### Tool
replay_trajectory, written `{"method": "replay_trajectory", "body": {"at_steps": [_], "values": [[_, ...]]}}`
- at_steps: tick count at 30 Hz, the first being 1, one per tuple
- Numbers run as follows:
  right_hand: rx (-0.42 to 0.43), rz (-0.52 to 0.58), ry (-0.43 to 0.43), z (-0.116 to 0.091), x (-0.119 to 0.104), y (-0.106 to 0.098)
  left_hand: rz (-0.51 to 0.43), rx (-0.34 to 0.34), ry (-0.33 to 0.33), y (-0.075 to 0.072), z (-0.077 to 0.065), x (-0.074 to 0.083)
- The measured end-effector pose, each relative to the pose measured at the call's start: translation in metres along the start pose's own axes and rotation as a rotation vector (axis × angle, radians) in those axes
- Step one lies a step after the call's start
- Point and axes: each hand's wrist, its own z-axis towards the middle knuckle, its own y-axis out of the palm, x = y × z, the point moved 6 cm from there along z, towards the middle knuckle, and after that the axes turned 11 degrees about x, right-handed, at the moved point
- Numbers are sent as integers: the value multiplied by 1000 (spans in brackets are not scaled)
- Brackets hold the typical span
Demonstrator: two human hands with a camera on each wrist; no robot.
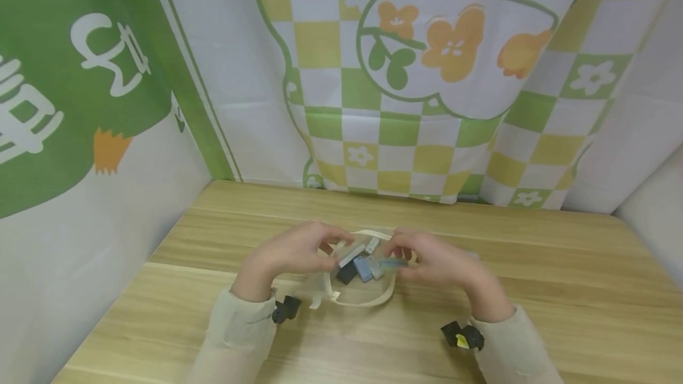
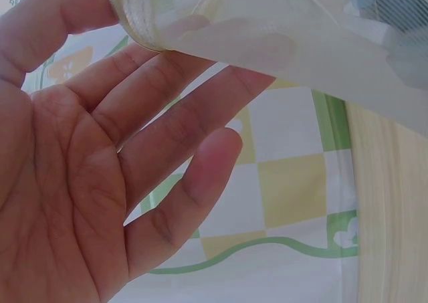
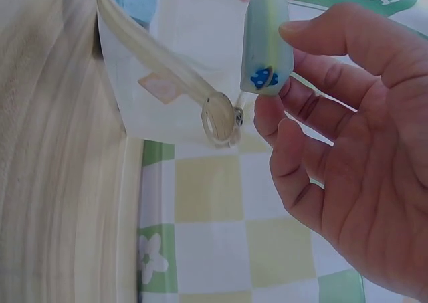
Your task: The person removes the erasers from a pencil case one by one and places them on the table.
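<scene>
A translucent zip pouch (image 1: 385, 297) with a cream rim stands open on the table. My left hand (image 1: 299, 248) holds its left rim between thumb and fingers; in the left wrist view the other fingers spread behind the clear wall. Over the pouch's right side, my right hand (image 1: 434, 256) pinches a pale green-blue eraser-like block (image 3: 266, 42) with a yellowish stripe and a small blue print. Inside the pouch lie several small blocks, among them a blue one (image 1: 363, 269), a dark one (image 1: 347, 272) and a white one (image 1: 352, 255).
The wooden table (image 1: 533, 289) extends around the pouch. A patterned curtain (image 1: 341, 153) hangs along its back edge, and another cloth (image 1: 176, 194) along the left. A clear ring-like loop (image 3: 218, 119) sits at the end of the pouch's rim.
</scene>
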Motion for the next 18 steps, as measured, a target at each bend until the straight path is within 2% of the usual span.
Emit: {"method": "replay_trajectory", "body": {"at_steps": [5,18], "values": [[6,-16,14,-2,2,-5,-7,9,-18,0,-1,-1],[42,-41,21,-5,8,-16,19,7,-9,-1,-2,-1]]}}
